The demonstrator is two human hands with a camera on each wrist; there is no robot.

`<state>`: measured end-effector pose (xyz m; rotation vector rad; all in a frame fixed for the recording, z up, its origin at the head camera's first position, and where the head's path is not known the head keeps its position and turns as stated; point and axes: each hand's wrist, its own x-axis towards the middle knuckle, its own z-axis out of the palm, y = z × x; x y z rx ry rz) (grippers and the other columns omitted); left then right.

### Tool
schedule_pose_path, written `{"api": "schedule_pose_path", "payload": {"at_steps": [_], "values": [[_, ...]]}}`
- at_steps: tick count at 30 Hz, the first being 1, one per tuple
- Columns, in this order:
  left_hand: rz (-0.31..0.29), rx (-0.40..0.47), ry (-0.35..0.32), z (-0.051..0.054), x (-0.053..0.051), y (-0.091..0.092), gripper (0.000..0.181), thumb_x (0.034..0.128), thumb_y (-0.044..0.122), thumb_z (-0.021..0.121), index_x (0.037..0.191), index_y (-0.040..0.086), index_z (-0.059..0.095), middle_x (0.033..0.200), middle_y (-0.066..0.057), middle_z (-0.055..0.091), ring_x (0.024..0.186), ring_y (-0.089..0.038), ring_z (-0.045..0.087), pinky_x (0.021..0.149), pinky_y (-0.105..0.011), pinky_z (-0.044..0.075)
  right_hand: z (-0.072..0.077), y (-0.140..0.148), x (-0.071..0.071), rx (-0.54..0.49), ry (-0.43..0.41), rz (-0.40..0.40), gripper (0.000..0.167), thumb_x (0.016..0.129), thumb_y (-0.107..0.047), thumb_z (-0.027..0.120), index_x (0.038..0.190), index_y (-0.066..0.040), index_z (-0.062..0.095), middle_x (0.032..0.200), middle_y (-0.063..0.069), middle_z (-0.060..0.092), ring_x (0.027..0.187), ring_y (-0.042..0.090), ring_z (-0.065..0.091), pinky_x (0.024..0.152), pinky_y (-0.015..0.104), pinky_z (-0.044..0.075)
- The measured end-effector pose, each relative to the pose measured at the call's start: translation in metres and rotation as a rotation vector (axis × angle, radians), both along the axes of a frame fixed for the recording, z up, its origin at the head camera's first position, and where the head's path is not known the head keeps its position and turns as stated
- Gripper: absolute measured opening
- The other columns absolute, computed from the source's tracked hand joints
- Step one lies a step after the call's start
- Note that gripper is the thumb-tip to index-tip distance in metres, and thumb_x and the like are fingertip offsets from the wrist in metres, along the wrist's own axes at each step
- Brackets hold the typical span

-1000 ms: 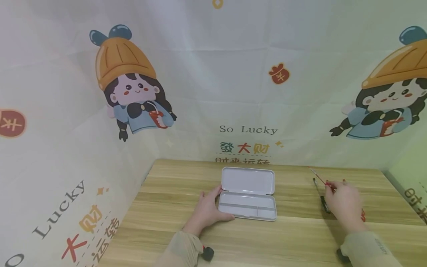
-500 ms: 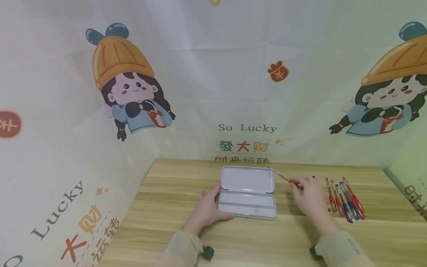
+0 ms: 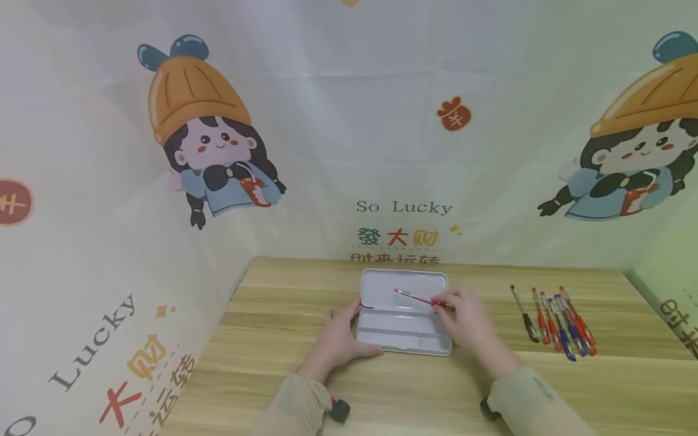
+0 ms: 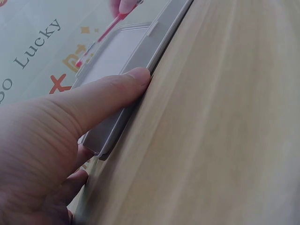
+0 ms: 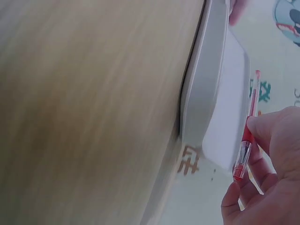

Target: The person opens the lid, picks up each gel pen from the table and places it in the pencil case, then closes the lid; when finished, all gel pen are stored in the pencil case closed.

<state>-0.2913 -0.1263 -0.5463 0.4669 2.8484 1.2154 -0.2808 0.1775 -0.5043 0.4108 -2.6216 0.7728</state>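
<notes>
An open white pencil case [image 3: 404, 349] lies on the table, its lid tilted back and its divided tray bare. My left hand [image 3: 339, 342] holds the case's left end, thumb along the front edge and fingers behind the side; in the left wrist view the thumb [image 4: 112, 96] presses the front rim. Over the right part of the case, my right hand [image 3: 468, 318] pinches a red gel pen [image 3: 417, 298] between thumb and fingers. The red pen [image 5: 247, 136] is above the case in the right wrist view, its clear end pointing left across the lid.
Several red and blue pens [image 3: 567, 327] lie side by side on the right of the wooden table [image 3: 283, 315]. A black pen [image 3: 525, 313] lies just left of them. A printed cloth [image 3: 327, 151] hangs behind the table's back edge.
My right hand has carried the red pen leftward from beside the other pens to over the case. The black pen and the pen group have come into view. My left hand has stayed on the case.
</notes>
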Motion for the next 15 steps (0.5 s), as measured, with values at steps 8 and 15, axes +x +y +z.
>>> {"api": "schedule_pose_path", "payload": {"at_steps": [8,15], "values": [[0.009,-0.007,-0.001,0.000,-0.001,0.001,0.128,0.0641,0.046,0.106,0.170,0.015,0.041,0.169,-0.008,0.056,0.161,-0.036,0.047,0.142,-0.068,0.005,-0.003,-0.017,-0.004,0.036,-0.074,0.059,0.013,0.098,-0.010,0.080,0.109,-0.011,0.085,0.106,0.007,0.073,0.102,0.028,0.065,0.090,0.048,0.057],[0.003,-0.009,-0.005,-0.001,0.000,0.001,0.127,0.0647,0.046,0.106,0.170,0.016,0.041,0.169,-0.008,0.055,0.161,-0.037,0.046,0.141,-0.069,0.005,-0.009,-0.026,-0.005,0.070,-0.120,0.112,0.011,0.097,-0.012,0.081,0.108,-0.012,0.085,0.104,0.004,0.073,0.102,0.024,0.064,0.092,0.047,0.058]]}}
